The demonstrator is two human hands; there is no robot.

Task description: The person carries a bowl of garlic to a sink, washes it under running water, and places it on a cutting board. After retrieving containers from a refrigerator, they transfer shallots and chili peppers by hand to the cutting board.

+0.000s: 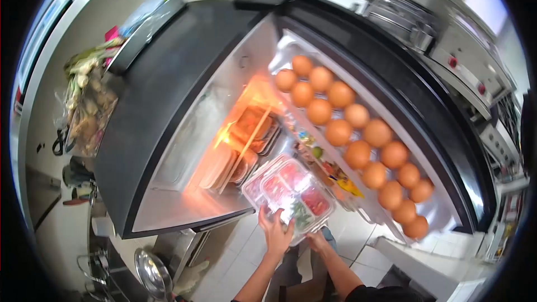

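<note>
A clear plastic food container (269, 189) with compartments is held in front of the open fridge. Through its shiny lid show red and pink food in several sections and green leaves in one. My left hand (276, 231) holds its near left side, with the thumb and fingertips on the edge. At the near right corner, my right hand (317, 240) grips the container, its fingers partly hidden beneath it. Both hands are below the fridge door's shelves.
The open fridge (184, 128) has a lit interior with stacked clear boxes (246, 128). Several brown eggs (358, 154) fill the door's upper shelf, with small packets (335, 176) below. A metal bowl (152, 273) stands lower left; bagged vegetables (92, 117) lie far left.
</note>
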